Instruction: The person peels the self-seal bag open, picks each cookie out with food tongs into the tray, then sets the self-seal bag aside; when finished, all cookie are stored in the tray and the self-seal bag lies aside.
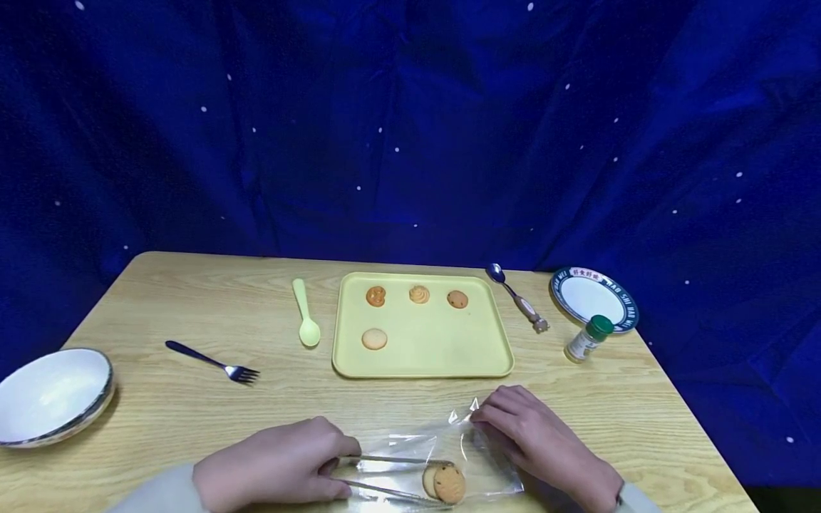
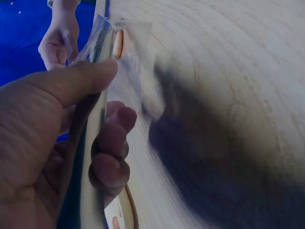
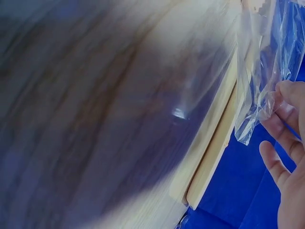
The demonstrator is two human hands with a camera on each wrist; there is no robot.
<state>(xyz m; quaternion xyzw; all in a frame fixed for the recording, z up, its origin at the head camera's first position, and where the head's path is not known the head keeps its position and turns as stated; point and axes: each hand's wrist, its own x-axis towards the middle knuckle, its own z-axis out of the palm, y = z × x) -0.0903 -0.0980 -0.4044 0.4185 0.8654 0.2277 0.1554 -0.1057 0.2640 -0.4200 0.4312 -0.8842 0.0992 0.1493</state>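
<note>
My left hand point(image 1: 282, 459) grips a pair of slim metal tongs point(image 1: 398, 460), thumb on one side and curled fingers on the other in the left wrist view. The tongs reach into a clear plastic bag point(image 1: 494, 476) lying near the table's front. At their tips inside the bag is a round speckled cookie point(image 1: 450, 484), overlapping a paler cookie point(image 1: 429, 480). Thumb and fingers of my right hand point(image 1: 539, 442) pinch the bag's upper edge, seen also in the right wrist view, where the bag point(image 3: 255, 95) hangs crinkled.
Beyond the hands lies a yellow tray point(image 1: 423, 367) bearing several cookies. A green spoon point(image 1: 309, 331) and a fork point(image 1: 240, 373) are left of it, with white bowls point(image 1: 51, 395) farther left. To the right are a metal spoon point(image 1: 526, 308), a green-capped jar point(image 1: 586, 340) and a plate point(image 1: 586, 296).
</note>
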